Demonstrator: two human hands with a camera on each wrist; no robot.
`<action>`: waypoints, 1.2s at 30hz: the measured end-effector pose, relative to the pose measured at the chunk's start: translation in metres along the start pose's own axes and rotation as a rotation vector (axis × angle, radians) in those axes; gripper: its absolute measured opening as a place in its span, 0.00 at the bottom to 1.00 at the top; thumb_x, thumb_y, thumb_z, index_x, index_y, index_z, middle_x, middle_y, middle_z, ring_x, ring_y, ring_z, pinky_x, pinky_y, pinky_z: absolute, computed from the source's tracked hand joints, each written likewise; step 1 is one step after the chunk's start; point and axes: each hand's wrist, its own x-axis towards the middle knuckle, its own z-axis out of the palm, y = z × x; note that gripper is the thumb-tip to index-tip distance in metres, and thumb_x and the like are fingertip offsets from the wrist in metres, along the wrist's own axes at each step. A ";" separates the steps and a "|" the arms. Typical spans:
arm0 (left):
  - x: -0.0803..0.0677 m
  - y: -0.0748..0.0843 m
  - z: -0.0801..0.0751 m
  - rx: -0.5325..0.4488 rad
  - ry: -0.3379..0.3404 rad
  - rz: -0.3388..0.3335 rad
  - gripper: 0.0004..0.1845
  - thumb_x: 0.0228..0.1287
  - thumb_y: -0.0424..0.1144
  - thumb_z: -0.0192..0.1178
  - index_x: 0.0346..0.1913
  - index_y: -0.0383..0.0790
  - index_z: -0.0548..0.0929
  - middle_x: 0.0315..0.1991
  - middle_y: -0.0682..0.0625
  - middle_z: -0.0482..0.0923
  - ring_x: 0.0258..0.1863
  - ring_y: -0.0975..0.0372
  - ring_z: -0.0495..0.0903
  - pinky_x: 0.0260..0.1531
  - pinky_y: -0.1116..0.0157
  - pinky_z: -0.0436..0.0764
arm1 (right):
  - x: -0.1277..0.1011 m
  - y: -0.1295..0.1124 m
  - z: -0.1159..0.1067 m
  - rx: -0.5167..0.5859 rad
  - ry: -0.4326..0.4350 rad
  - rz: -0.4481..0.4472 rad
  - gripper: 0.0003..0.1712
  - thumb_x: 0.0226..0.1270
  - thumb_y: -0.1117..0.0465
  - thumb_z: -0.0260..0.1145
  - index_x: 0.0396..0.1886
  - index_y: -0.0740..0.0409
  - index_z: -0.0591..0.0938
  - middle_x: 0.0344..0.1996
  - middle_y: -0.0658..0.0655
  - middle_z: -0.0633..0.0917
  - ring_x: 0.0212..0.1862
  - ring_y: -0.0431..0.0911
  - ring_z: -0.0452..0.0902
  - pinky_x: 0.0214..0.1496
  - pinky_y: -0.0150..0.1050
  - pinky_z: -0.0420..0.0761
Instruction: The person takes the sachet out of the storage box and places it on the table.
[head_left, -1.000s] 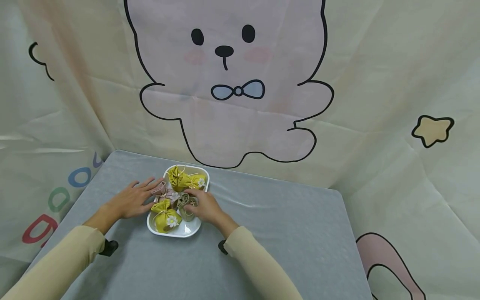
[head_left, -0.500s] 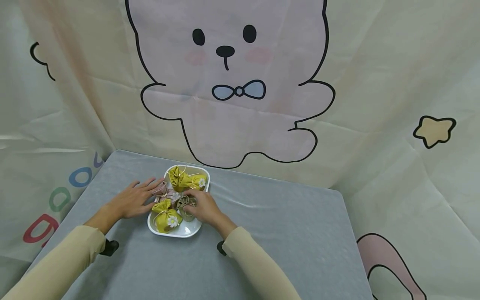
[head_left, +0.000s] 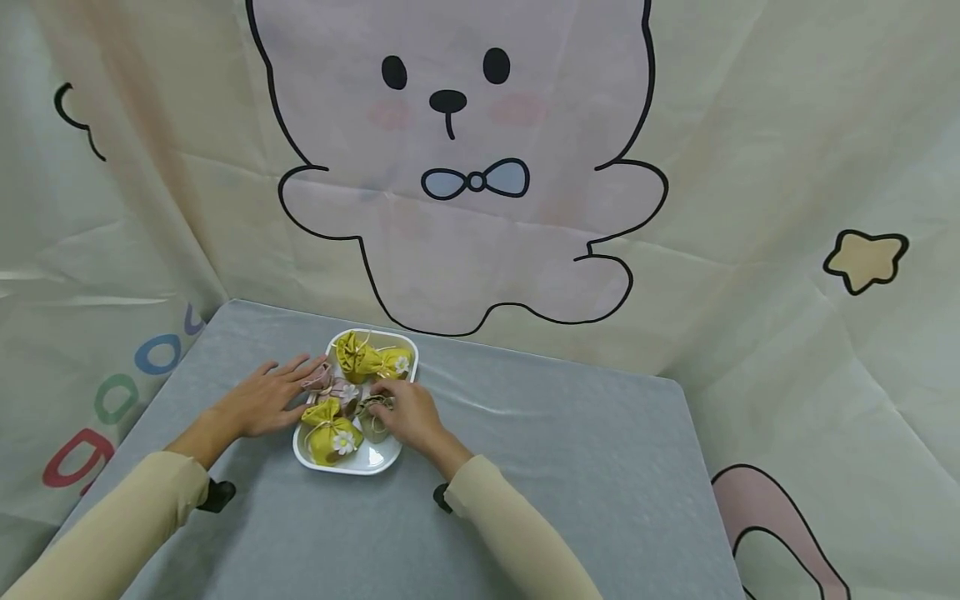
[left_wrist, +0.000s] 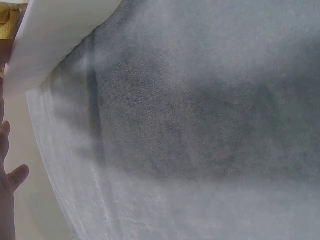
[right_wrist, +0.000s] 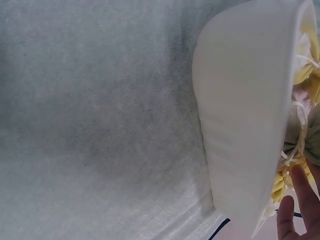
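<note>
Two hands work at a white tray point(head_left: 378, 457) on the grey table point(head_left: 570, 467), and only the head view shows the whole layout. There the right hand point(head_left: 408, 414) has its grip curled onto a small grey-green pouch point(head_left: 372, 414) lying in the tray's right half, near its middle, while the left hand point(head_left: 264, 400) lies flat with fingers spread against the tray's left edge, fingertips touching a pink pouch point(head_left: 321, 379). Around these lie a yellow pouch with a white flower point(head_left: 330, 431) at the near end, another pink pouch point(head_left: 347, 393) in the middle and two yellow pouches point(head_left: 370, 359) at the far end. A cartoon bear backdrop point(head_left: 457, 167) hangs behind. From the right wrist view, the tray's white outer wall point(right_wrist: 245, 125) fills the frame from the side, with pouch fabric and cord peeking over the rim and fingertips point(right_wrist: 306, 200) beside them. In the left wrist view there is mostly table cloth point(left_wrist: 200, 125), a corner of the tray point(left_wrist: 55, 35) and a sliver of the hand point(left_wrist: 7, 175) at the left edge; the pouches are hardly seen there.
</note>
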 end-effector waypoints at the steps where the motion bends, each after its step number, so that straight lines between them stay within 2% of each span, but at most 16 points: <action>1: 0.000 0.000 0.000 0.000 0.000 0.001 0.34 0.72 0.53 0.53 0.73 0.36 0.67 0.76 0.40 0.59 0.73 0.41 0.58 0.61 0.34 0.63 | 0.000 0.000 0.000 0.004 0.006 0.002 0.10 0.64 0.57 0.72 0.44 0.50 0.87 0.42 0.45 0.88 0.45 0.38 0.82 0.50 0.34 0.77; 11: 0.001 -0.001 0.001 -0.004 -0.004 0.000 0.34 0.72 0.54 0.52 0.74 0.37 0.67 0.76 0.40 0.58 0.73 0.41 0.58 0.61 0.33 0.62 | -0.001 0.003 0.000 0.057 0.067 0.006 0.09 0.64 0.57 0.72 0.42 0.54 0.89 0.37 0.45 0.89 0.42 0.36 0.82 0.48 0.34 0.77; 26: 0.001 -0.002 0.002 0.001 -0.001 -0.005 0.35 0.71 0.53 0.53 0.73 0.36 0.67 0.75 0.39 0.59 0.72 0.40 0.59 0.61 0.34 0.63 | -0.004 0.000 -0.007 0.016 0.145 -0.032 0.08 0.64 0.56 0.72 0.41 0.53 0.89 0.37 0.46 0.90 0.40 0.37 0.83 0.46 0.36 0.77; 36: 0.001 -0.001 0.001 -0.007 0.009 0.004 0.35 0.71 0.52 0.54 0.74 0.36 0.66 0.75 0.39 0.59 0.73 0.41 0.59 0.60 0.34 0.64 | -0.007 -0.004 -0.023 0.005 0.189 -0.114 0.08 0.64 0.56 0.72 0.40 0.52 0.89 0.38 0.46 0.90 0.38 0.38 0.84 0.45 0.34 0.78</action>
